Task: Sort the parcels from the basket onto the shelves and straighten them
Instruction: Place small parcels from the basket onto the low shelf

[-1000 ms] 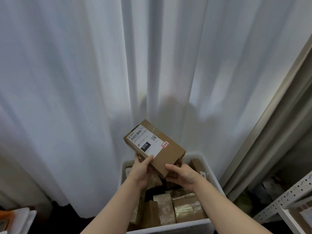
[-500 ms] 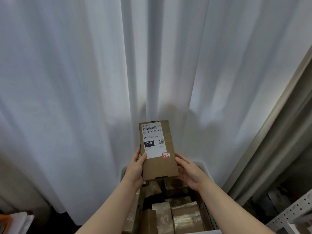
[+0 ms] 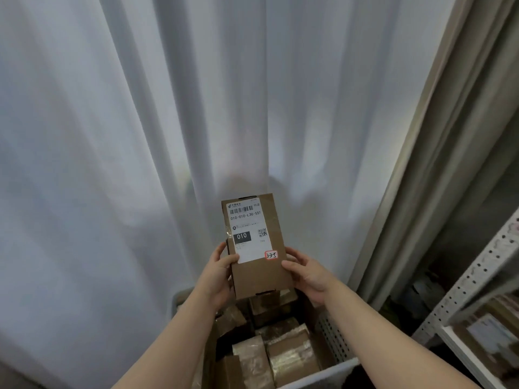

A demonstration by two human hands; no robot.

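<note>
Parcel [image 3: 261,279] held over basket [image 3: 323,372], long axis 12–6, lower edges gripped by left hand [image 3: 217,273] and right hand [image 3: 307,272]; shelves [image 3: 471,279] at 4 o'clock, right hand nearer.

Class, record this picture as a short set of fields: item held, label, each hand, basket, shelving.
Item held: brown cardboard parcel, upright, label toward the camera
Label: white label, 010-010-L30-551, black 010 block
Left hand: grips the parcel's left edge
Right hand: grips its right edge
Basket: white basket below the hands, taped parcels inside
Shelving: perforated metal rack at right
</note>
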